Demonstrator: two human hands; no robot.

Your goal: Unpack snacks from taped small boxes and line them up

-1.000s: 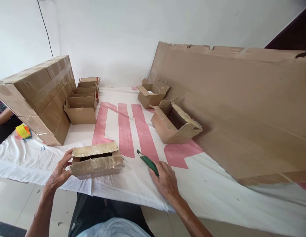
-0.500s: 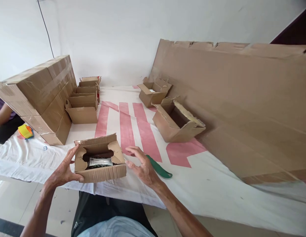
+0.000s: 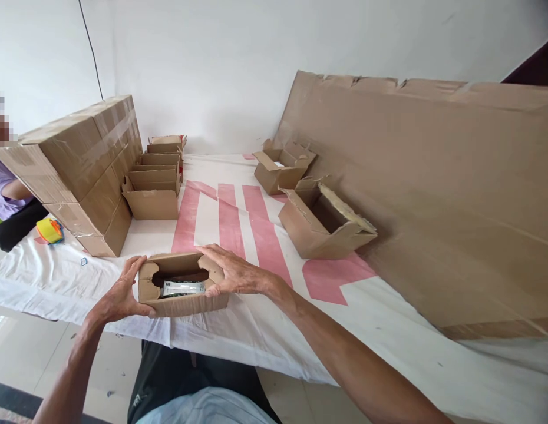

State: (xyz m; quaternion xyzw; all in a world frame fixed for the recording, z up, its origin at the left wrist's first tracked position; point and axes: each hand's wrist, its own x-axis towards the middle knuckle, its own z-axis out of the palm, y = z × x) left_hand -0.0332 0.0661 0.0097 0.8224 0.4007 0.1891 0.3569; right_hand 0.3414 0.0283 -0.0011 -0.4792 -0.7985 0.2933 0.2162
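A small open cardboard box [image 3: 192, 306] stands near the table's front edge. Through the gap between its end flaps shows a packet with a white label [image 3: 183, 288] on dark contents. My left hand [image 3: 119, 297] grips the box's left end, thumb on the front wall and fingers at the back corner. Across the right end lies my right hand [image 3: 234, 271], its fingers on the far edge and thumb near the front edge by the packet. Both hands hold the box between them.
Taped cartons [image 3: 92, 165] are stacked at left, beside a row of open boxes [image 3: 152, 203]. Two open boxes, one nearer [image 3: 322, 235] and one farther [image 3: 278, 176], stand by a large leaning cardboard sheet [image 3: 424, 194]. A tape roll [image 3: 48, 231] and a seated person [image 3: 11, 191] are at far left.
My right hand has moved left, from beside the box onto its right end. The box's back flap no longer stands up. My right arm now covers the green curved object on the cloth.
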